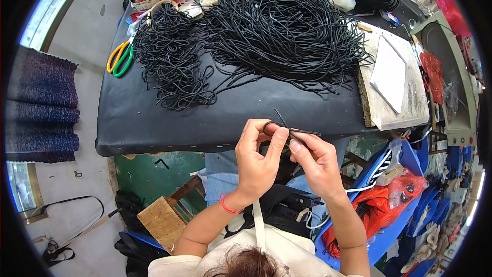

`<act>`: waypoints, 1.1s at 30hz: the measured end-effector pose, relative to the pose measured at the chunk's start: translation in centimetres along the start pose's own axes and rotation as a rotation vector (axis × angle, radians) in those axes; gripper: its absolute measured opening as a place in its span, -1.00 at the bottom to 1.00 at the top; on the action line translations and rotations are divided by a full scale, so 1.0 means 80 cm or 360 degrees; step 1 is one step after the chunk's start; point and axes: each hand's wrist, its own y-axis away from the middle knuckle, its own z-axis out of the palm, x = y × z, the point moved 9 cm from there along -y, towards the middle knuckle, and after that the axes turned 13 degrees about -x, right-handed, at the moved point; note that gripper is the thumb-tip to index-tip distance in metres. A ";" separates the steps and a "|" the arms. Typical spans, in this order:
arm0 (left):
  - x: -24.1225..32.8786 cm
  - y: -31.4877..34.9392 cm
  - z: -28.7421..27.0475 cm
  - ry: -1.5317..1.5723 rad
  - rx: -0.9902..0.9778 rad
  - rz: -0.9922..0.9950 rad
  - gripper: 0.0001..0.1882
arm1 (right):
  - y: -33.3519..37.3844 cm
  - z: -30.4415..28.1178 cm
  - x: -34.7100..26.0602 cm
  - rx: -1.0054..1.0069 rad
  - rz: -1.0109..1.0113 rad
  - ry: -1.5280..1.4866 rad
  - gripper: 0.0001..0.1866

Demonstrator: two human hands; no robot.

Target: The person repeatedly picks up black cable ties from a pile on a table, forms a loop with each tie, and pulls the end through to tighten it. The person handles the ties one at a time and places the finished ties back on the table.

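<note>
Both hands meet just in front of the table's near edge, pinching one thin black cord [283,124]. My left hand [258,156] is closed on a loop of it, with the thumb pressed toward the fingertips. My right hand [318,164] pinches the same cord between thumb and forefinger. Two short ends stick out, one upward and one to the right; whether the cord is knotted between the thumbs I cannot tell. Beyond the hands lies a large coiled heap of black cords [287,31], with a smaller looped tangle of black cord [174,56] to its left.
Scissors [120,59] with yellow and green handles lie at the left of the black-covered table [148,128]. A worn board [402,105] bearing white paper [388,74] is at the right. A blue bin [379,249] with red bags stands lower right, a wooden stool [161,220] lower left.
</note>
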 end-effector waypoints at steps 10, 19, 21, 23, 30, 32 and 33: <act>-0.010 -0.018 0.005 0.0763 -0.0416 -0.0408 -0.88 | 0.002 -0.020 -0.008 -0.0119 0.0043 -0.0067 -0.75; -0.014 -0.008 0.021 0.0719 -0.0761 -0.0783 -0.83 | -0.026 -0.007 -0.005 -0.0221 -0.0088 -0.0394 -0.82; -0.022 -0.006 0.020 0.0724 -0.0759 -0.0821 -0.85 | -0.026 -0.008 0.000 -0.0208 -0.0105 -0.0409 -0.85; -0.018 -0.003 0.024 0.0598 -0.0872 -0.0825 -0.84 | -0.027 -0.008 0.005 -0.0193 -0.0141 -0.0419 -0.86; -0.014 -0.001 0.024 0.0599 -0.0832 -0.0794 -0.80 | -0.025 0.005 -0.003 -0.0174 -0.0149 -0.0450 -0.88; -0.012 0.001 0.026 0.0649 -0.0824 -0.0821 -0.80 | -0.023 0.000 0.001 -0.0099 -0.0092 -0.0472 -0.87; -0.011 0.002 0.027 0.0657 -0.0821 -0.0826 -0.79 | -0.021 -0.002 0.002 -0.0070 -0.0099 -0.0485 -0.86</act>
